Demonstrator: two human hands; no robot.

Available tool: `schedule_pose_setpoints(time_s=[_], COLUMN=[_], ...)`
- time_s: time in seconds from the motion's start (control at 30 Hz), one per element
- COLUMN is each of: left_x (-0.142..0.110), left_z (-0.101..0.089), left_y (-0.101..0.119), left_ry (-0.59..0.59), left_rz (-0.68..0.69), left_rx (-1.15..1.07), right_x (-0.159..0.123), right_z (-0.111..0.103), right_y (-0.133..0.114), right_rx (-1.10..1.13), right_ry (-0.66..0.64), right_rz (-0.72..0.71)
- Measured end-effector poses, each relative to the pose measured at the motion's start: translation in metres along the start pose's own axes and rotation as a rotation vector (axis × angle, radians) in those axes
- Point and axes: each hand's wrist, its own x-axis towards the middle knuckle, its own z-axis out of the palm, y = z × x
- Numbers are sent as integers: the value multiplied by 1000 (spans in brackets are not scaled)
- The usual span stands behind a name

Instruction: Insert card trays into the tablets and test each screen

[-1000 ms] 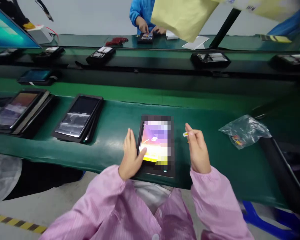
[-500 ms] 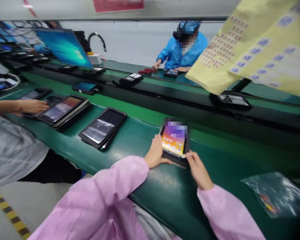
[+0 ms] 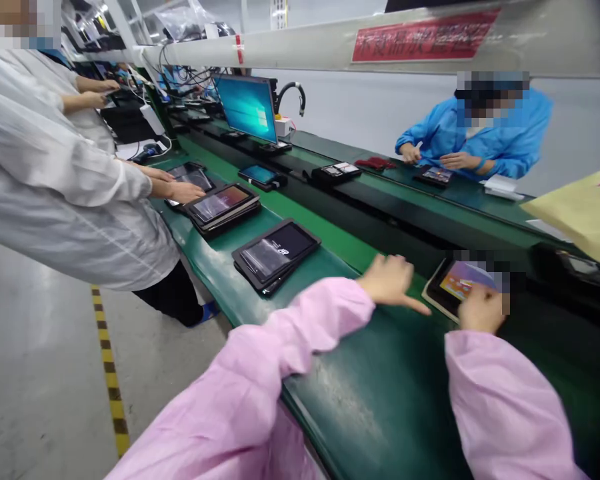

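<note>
A tablet with a lit purple and orange screen, in a dark surround with a pale edge beneath, lies at the right on the far side of the green bench. My right hand grips its near right side, fingers curled over the screen; blurring hides part of them. My left hand is off the tablet, just left of it, fingers stretched and thumb out, holding nothing. To the left, a small stack of dark tablets rests on the bench, its top screen showing white marks.
A worker in white stands at the left, hands on tablets beside another tablet stack. Across the line sits a worker in blue. A monitor stands behind the belt. Yellow sheets hang at the right.
The view has swung left. The tablet has moved away from me toward the belt with my right hand on it. My left hand has let go of its left side.
</note>
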Motion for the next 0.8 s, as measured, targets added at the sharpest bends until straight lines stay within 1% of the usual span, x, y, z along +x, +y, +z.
schedule_pose_setpoints(time_s=[0.03, 0.07, 0.1, 0.13, 0.17, 0.2, 0.23, 0.3, 0.37, 0.43, 0.5, 0.57, 0.63, 0.7, 0.73, 0.8], left_x=[-26, -53, -80, -104, -125, -142, -154, -168, -172, -170, -168, -167, -168, -171, -173, -178], left_z=[-31, -60, -86, -105, -119, -126, -128, -121, -109, -101, -100, -104, -108, -109, -108, -100], left_y=[-31, -64, -96, -127, -154, -176, -192, -212, -219, -220, -220, -218, -210, -195, -185, -160], left_ry=[34, 81, 137, 133, 119, 96, 67, 24, 11, 19, 24, 25, 42, 73, 88, 104], left_rz=[-157, -415, -701, -827, -890, -940, -972, -1002, -1007, -999, -986, -961, -924, -879, -854, -800], left_rx=[39, 63, 63, 65, 64, 55, 41, 16, -2, -18, -46, -86, -125, -165, -187, -239], right_x=[-11, -27, -50, -77, -106, -136, -164, -208, -233, -243, -243, -240, -235, -228, -223, -210], right_z=[11, 26, 47, 70, 95, 120, 144, 180, 199, 205, 206, 207, 207, 200, 191, 165], right_y=[-5, -10, -16, -22, -28, -34, -40, -49, -54, -54, -53, -53, -52, -48, -43, -26], right_rx=[109, 247, 338, 419, 490, 554, 614, 720, 806, 874, 928, 965, 986, 995, 999, 1008], right_ry=[-61, -110, -186, -258, -324, -371, -410, -438, -431, -410, -392, -376, -365, -366, -371, -375], right_rz=[-45, -87, -111, -126, -131, -129, -122, -100, -76, -61, -55, -50, -36, -12, 2, 27])
